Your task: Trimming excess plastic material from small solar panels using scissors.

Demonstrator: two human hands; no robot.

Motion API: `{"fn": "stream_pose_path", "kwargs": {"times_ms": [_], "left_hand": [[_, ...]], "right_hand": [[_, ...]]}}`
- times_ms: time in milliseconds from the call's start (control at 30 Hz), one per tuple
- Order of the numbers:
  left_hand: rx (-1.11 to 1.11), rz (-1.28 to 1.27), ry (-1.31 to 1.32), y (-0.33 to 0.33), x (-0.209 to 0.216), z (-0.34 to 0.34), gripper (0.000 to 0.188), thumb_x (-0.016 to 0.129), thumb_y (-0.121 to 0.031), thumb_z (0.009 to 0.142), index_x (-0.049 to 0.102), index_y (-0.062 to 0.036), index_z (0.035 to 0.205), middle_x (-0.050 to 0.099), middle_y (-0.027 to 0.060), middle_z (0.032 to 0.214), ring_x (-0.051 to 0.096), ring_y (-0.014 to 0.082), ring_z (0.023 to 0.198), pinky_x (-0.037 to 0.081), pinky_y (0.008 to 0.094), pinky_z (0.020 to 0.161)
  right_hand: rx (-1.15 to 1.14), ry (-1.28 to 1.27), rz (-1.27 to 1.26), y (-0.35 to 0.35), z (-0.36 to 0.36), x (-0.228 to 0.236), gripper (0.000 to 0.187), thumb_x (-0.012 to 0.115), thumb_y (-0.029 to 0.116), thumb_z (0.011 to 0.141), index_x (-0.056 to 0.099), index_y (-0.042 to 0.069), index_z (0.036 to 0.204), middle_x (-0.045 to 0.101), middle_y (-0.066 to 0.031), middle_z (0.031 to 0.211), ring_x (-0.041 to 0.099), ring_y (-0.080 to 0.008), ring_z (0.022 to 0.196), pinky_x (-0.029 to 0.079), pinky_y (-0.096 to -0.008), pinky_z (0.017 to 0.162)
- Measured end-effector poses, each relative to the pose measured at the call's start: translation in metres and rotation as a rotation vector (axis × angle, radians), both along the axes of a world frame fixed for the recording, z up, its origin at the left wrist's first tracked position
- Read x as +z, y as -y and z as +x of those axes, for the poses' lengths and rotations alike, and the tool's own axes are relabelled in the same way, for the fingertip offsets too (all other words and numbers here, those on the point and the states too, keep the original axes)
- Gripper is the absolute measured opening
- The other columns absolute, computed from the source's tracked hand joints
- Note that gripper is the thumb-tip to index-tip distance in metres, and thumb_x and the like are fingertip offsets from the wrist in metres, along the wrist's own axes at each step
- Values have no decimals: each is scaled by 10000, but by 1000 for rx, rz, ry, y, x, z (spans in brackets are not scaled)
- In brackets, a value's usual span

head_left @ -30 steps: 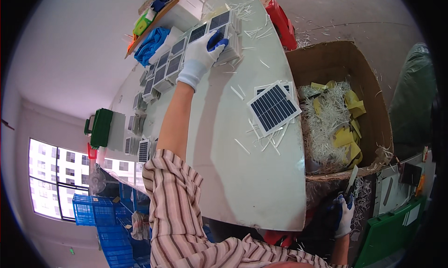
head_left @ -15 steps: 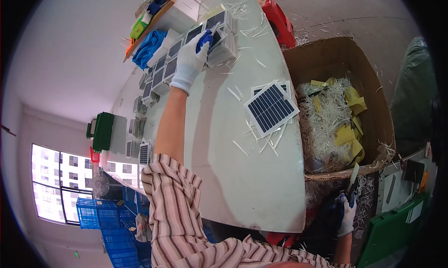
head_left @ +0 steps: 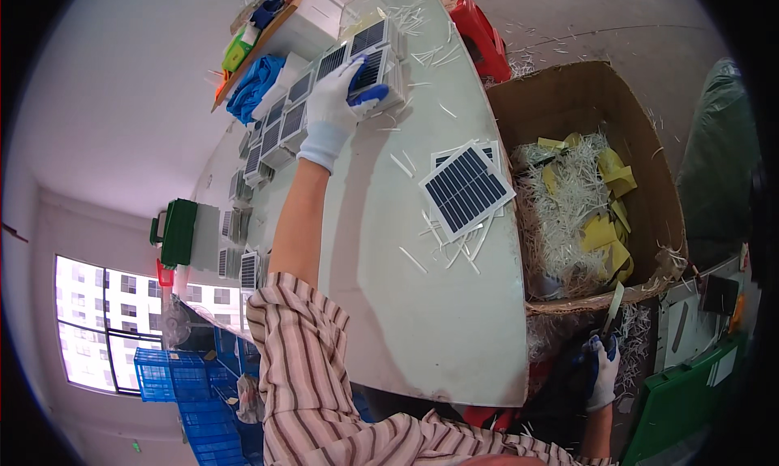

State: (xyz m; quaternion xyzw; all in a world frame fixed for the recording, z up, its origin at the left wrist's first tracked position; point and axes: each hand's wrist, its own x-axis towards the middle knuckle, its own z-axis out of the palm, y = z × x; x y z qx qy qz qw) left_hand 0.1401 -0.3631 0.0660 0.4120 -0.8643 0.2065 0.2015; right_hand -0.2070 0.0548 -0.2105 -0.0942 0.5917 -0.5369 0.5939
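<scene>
My left hand (head_left: 334,105), in a white glove with blue-coated fingers, reaches to the far part of the table. Its thumb and fingers are spread over a stack of small solar panels (head_left: 393,78). More panel stacks (head_left: 294,119) stand in rows just left of it. Low on the right, beside the table, my right hand (head_left: 602,377) is gloved too and closed around a dark-handled knife-like tool (head_left: 614,308) with a long pale blade pointing up. Nearer me, a dark-celled solar panel with a white border (head_left: 468,190) lies askew on other panels near the table's right edge.
A cardboard box (head_left: 560,109) of white shreds and yellow scraps stands against the table's right side. A red stool (head_left: 480,40) is beyond it. Thin white strips (head_left: 414,260) litter the pale tabletop (head_left: 438,336). Blue crates (head_left: 191,401) stand at lower left.
My left hand's fingers have gone from being curled at a tilted panel on the stack to spread out, and the panel now lies flat on it. My right hand stays put.
</scene>
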Motion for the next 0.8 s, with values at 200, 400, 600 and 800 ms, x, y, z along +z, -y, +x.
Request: {"fn": "stream_pose_path", "kwargs": {"times_ms": [200,400,600,800], "left_hand": [[77,-11,113,5,-3,9,520,745,-153,675,594,-72,1166,612,126,1145,598,281,1015,481,358,865],[107,-41,47,-1,-3,6,440,764,-145,648,658,-119,1074,649,83,1083,625,241,962,500,323,818],[94,-54,15,-4,1,5,406,757,-81,641,672,-80,1038,657,98,1054,640,239,940,505,293,818],[59,-94,17,-4,12,7,347,713,-87,690,664,-102,1032,658,79,1040,637,250,913,507,314,784]], "right_hand": [[0,69,10,3,-1,7,179,588,129,888,532,43,1035,551,-18,754,520,-91,620,460,-246,534],[-28,108,-22,3,0,8,159,571,112,892,533,41,1029,555,-20,750,522,-91,613,460,-241,533],[-29,89,15,5,3,14,171,574,121,893,532,40,1038,554,-19,738,520,-95,594,454,-238,531],[-14,36,3,6,2,9,134,560,158,906,526,82,1011,540,-7,710,505,-96,552,451,-245,502]]}}
